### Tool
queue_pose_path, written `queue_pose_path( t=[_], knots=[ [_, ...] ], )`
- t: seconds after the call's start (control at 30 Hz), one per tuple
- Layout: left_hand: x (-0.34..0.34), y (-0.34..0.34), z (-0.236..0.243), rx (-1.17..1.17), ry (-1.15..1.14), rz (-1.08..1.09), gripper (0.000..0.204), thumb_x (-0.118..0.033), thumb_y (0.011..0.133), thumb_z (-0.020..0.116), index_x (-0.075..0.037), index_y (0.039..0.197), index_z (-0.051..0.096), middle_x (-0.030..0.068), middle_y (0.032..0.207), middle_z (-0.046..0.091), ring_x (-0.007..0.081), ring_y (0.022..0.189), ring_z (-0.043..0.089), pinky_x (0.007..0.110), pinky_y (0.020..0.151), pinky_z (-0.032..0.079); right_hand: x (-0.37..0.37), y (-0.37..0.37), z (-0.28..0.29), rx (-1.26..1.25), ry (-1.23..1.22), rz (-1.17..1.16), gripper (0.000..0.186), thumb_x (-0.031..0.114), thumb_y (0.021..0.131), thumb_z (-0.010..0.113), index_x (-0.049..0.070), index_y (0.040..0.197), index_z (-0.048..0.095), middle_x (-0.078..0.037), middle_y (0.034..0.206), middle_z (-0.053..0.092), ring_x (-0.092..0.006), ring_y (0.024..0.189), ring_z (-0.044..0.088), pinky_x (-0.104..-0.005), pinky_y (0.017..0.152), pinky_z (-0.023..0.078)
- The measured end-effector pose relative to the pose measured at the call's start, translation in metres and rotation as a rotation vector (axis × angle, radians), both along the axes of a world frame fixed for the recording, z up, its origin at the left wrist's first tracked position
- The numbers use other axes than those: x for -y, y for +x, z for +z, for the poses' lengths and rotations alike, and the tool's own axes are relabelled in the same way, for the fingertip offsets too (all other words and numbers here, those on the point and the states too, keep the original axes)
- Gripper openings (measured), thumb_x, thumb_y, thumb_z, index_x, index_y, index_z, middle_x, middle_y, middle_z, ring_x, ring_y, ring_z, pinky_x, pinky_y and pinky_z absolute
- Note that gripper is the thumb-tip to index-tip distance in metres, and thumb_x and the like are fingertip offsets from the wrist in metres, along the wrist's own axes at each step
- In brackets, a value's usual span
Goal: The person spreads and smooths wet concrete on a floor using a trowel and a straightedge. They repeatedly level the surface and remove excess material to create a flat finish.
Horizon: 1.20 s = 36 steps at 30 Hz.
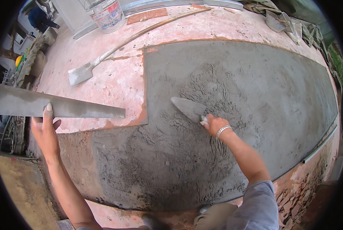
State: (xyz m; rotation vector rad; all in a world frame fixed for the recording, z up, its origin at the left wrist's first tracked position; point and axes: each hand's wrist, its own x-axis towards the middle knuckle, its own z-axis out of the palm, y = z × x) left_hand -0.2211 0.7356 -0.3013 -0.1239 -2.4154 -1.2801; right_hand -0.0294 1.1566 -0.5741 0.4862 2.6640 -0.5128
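My left hand (pixel 46 132) grips a long grey metal straightedge (pixel 75 106) by its lower edge, with the index finger laid over its face. The straightedge is raised at the left and reaches over the pinkish floor. In my right hand (pixel 214 124) is the handle of a pointed trowel (pixel 187 108), the fingers wrapped round it. The trowel's blade points to the upper left and lies at or just over the wet grey mortar (pixel 171 153); I cannot tell if it touches. Around the blade the mortar is rough and ridged, while farther right it looks smooth.
A long-handled shovel (pixel 81 73) lies on the pink floor (pixel 114 88) beyond the mortar. Behind it stands a stained bucket (pixel 107 16) near a reddish board (pixel 147 16). Crumpled tarp (pixel 311 32) lies at the far right, broken rubble (pixel 296 203) at lower right. Another person (pixel 41 17) is at the far left.
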Motion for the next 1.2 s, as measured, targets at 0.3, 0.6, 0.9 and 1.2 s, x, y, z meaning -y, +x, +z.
queue_pose_path(
  t=[0.3,0.6,0.9,1.2],
  knots=[
    [-0.006,0.000,0.000,0.010,-0.056,-0.017,0.046,-0.038,0.096,0.063,-0.001,0.122,0.058,0.0052,0.112,0.063,0.0139,0.097,0.063,0.029,0.074,0.054,0.001,-0.109,-0.007,0.029,0.119,-0.076,0.044,0.043,0.103,0.045,0.004,0.121,0.054,-0.021,0.110,0.070,-0.0376,0.104,0.068,-0.0490,0.086,0.054],
    [-0.012,0.001,0.002,-0.015,-0.049,-0.002,0.044,-0.036,0.095,0.065,-0.001,0.121,0.058,0.0056,0.111,0.063,0.0121,0.094,0.061,0.027,0.070,0.053,-0.079,-0.156,-0.008,0.037,0.148,-0.422,0.044,0.041,0.102,0.046,0.009,0.131,0.057,-0.016,0.129,0.065,-0.0344,0.119,0.062,-0.0467,0.097,0.052],
    [-0.017,-0.003,0.002,0.016,-0.067,0.005,0.047,-0.038,0.096,0.063,-0.002,0.125,0.057,0.0044,0.113,0.063,0.0120,0.096,0.061,0.027,0.071,0.052,-0.139,-0.128,-0.020,-0.039,0.045,-0.731,0.049,0.044,0.101,0.047,0.008,0.131,0.061,-0.016,0.132,0.063,-0.0343,0.124,0.058,-0.0470,0.102,0.048],
    [-0.011,-0.001,0.003,0.009,-0.052,0.014,0.047,-0.036,0.095,0.064,0.001,0.124,0.056,0.0065,0.112,0.063,0.0117,0.093,0.060,0.025,0.068,0.052,-0.188,-0.057,-0.055,-0.143,-0.003,-0.856,0.054,0.044,0.099,0.050,0.000,0.127,0.060,-0.028,0.129,0.060,-0.0437,0.124,0.054,-0.0452,0.103,0.046]
  ],
)
